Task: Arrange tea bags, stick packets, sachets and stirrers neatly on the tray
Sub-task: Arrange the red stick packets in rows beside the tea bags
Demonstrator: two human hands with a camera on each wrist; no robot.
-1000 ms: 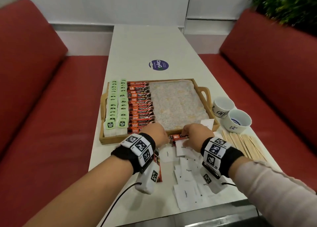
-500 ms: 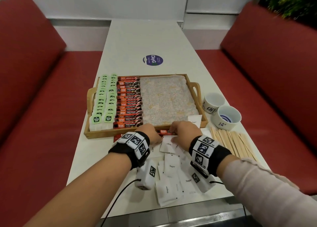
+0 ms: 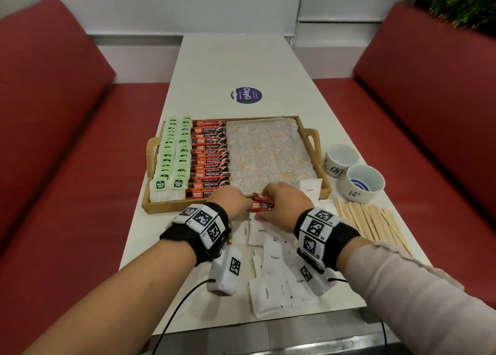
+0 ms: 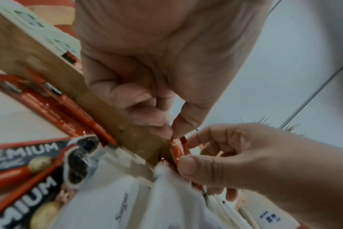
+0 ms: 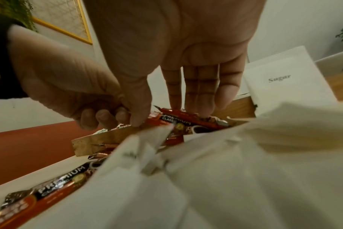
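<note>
Green-tagged tea bags (image 3: 171,164), red-and-black stick packets (image 3: 209,161), white sachets (image 3: 271,271) and a speckled liner (image 3: 268,153) in the brown wooden tray (image 3: 166,207).

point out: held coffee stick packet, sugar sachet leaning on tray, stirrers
coffee stick packet (image 3: 263,205), head view, printed middle between the hands
sugar sachet (image 3: 310,189), head view, white face
stirrers (image 3: 367,220), head view, middle of the pile

Each wrist wears a black fabric band (image 3: 188,236) carrying white blocks printed with black square codes. A thin black cable (image 3: 174,309) trails from the left unit. The right arm has a pale pinkish knit sleeve (image 3: 418,295).

Both hands, left (image 3: 233,199) and right (image 3: 284,204), hold red stick packets (image 3: 263,204) at the tray's (image 3: 171,207) near edge, above loose sachets (image 3: 271,269).
</note>
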